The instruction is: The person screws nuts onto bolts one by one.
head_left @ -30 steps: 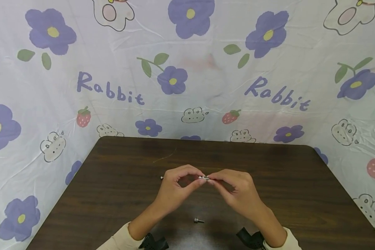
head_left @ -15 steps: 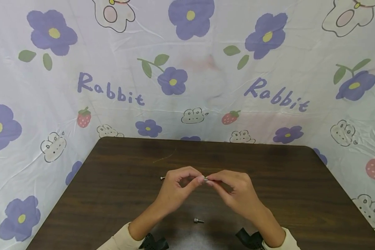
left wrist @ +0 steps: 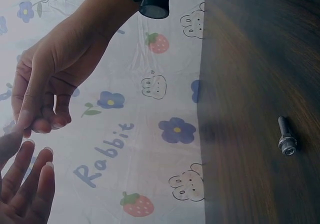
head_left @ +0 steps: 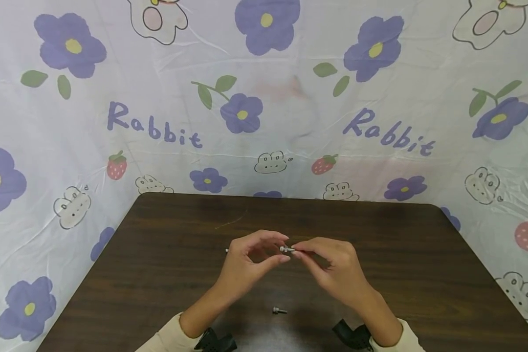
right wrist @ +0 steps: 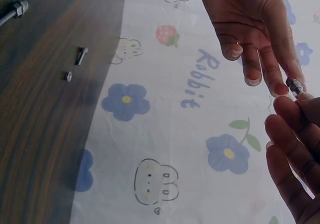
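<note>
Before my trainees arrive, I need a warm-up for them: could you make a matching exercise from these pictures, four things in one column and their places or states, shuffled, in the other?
Things
1. Person's bare left hand
2. Person's bare right hand
3. Silver metal bolt with a thick round head, below the hands in the head view
4. White cloth printed with purple flowers

Places or states
A. Behind the dark brown wood-grain table
B. Pinching a small silver metal bolt
C. Lying on its side on the table
D. Thumb and forefinger apart

Pairs: 1-D, 2-B, 3-C, 4-A
</note>
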`<action>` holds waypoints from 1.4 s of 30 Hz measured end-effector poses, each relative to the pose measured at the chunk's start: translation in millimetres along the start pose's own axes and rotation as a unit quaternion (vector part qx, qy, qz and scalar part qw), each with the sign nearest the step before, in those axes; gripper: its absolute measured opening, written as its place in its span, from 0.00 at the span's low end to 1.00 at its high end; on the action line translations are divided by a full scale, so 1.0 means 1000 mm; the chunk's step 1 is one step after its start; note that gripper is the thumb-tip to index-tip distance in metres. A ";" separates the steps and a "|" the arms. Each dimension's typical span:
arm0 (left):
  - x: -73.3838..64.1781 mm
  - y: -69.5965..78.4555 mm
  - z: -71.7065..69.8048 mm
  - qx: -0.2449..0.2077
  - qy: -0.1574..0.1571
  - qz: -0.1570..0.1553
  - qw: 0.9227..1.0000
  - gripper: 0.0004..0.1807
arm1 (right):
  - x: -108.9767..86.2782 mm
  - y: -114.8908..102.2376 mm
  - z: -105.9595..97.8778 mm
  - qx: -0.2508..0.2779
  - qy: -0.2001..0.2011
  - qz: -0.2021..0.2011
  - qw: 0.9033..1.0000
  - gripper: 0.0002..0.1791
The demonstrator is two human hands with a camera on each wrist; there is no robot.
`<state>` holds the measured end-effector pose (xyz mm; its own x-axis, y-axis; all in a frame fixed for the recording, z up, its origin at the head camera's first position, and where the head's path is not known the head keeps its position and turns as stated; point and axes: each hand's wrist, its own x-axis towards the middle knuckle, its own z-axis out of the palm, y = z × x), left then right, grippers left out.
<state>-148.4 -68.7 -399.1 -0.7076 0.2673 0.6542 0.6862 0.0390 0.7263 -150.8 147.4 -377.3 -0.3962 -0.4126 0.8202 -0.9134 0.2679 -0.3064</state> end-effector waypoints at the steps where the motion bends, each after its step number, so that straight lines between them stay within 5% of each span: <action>1: 0.000 0.000 0.000 0.002 0.002 0.003 1.000 0.15 | 0.000 0.000 0.000 0.001 0.000 0.000 1.000 0.14; 27: 0.000 -0.003 0.001 0.013 -0.002 0.010 1.000 0.02 | 0.002 -0.002 0.004 0.002 0.009 -0.025 1.000 0.12; 36: -0.001 -0.003 0.003 -0.002 -0.021 -0.031 0.999 0.12 | 0.002 -0.004 0.004 -0.013 0.014 -0.021 1.000 0.13; 39: -0.001 -0.002 0.002 -0.014 -0.020 -0.030 0.999 0.07 | 0.002 -0.003 0.003 -0.020 0.017 -0.021 0.999 0.14; 42: 0.000 -0.001 0.001 -0.007 -0.012 -0.017 1.000 0.14 | 0.002 -0.003 0.003 -0.017 0.021 -0.022 0.999 0.14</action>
<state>-148.8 -67.8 -400.1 -0.7258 0.2893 0.6241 0.6594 0.0340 0.7511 -149.1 143.1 -376.0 -0.3501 -0.3884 0.8524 -0.9263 0.2789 -0.2534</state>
